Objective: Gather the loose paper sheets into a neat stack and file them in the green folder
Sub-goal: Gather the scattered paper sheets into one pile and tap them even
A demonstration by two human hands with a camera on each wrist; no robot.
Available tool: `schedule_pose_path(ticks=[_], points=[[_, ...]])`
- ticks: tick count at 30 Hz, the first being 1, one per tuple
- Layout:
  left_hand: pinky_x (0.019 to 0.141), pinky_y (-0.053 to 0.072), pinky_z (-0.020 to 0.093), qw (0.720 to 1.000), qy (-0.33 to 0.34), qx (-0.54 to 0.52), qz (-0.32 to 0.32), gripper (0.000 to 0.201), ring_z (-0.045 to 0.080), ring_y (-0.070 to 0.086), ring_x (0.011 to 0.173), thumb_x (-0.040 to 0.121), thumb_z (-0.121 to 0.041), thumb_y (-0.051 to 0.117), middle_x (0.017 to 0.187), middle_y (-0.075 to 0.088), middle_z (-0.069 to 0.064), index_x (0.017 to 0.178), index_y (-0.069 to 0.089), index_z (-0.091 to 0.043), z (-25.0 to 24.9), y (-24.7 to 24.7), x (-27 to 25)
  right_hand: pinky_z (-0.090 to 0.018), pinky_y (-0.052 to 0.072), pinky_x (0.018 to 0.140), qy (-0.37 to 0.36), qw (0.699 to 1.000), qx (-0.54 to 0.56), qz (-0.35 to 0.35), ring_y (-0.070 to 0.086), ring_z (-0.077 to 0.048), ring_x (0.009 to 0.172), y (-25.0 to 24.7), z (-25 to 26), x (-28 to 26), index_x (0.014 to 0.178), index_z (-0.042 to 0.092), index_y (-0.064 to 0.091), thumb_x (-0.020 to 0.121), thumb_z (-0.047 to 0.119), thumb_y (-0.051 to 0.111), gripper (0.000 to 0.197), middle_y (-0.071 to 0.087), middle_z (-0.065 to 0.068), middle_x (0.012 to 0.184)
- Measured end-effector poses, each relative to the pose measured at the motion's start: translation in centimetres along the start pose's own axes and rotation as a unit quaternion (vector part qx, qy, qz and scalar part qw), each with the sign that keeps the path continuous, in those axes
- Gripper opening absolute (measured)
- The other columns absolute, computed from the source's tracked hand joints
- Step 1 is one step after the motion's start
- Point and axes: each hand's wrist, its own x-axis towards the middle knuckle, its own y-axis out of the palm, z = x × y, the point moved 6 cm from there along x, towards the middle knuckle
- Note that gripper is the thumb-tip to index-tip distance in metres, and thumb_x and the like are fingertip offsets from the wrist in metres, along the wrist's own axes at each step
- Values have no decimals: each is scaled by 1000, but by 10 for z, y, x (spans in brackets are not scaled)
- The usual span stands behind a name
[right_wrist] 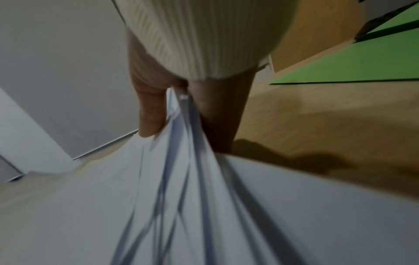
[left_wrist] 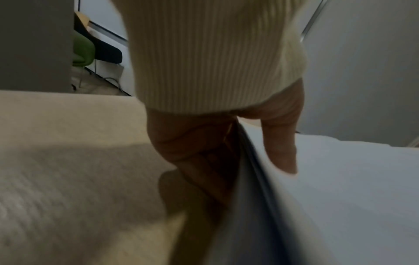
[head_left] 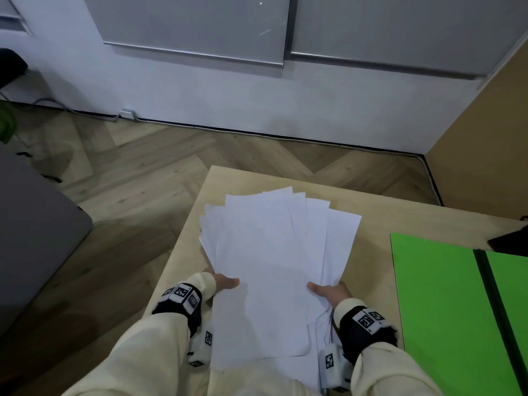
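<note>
A fanned bundle of several white paper sheets [head_left: 274, 252] is held above the light wooden table [head_left: 183, 252], its far edges splayed and uneven. My left hand [head_left: 225, 282] grips the bundle's left side, thumb on top [left_wrist: 283, 148] and fingers underneath the sheets [left_wrist: 340, 197]. My right hand [head_left: 328, 291] pinches the right side, thumb over the paper [right_wrist: 149, 114], fingers below; the sheets [right_wrist: 181, 197] spread apart there. The green folder [head_left: 445, 310] lies open flat on the table to the right, also seen as the green folder [right_wrist: 362, 61] in the right wrist view.
A dark object [head_left: 511, 240] sits on the folder's far right corner. A grey sofa [head_left: 31, 230] stands left of the table. Beyond the table are wooden floor [head_left: 200, 155], a white wall [head_left: 228, 90] and a tan panel [head_left: 491, 124] at right.
</note>
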Motion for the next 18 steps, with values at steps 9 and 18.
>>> schedule_pose_path(ticks=[9,18], points=[[94,47,42,978,141,-151,-21,75,37,56,116,76,-1,72,133,54,21,142,36,-2,-28,-15,-17,-49,44,102,-8,990,129,54,51,-33,125,-5,-6,-6,141,-7,31,38,37,94,128,48,-19,140],[88,40,25,941,264,-212,-11,56,24,55,115,76,11,69,126,58,24,128,50,10,-107,-69,-81,-49,53,91,-159,970,180,46,69,-33,93,-41,76,-47,82,4,71,14,44,94,82,74,-13,92]])
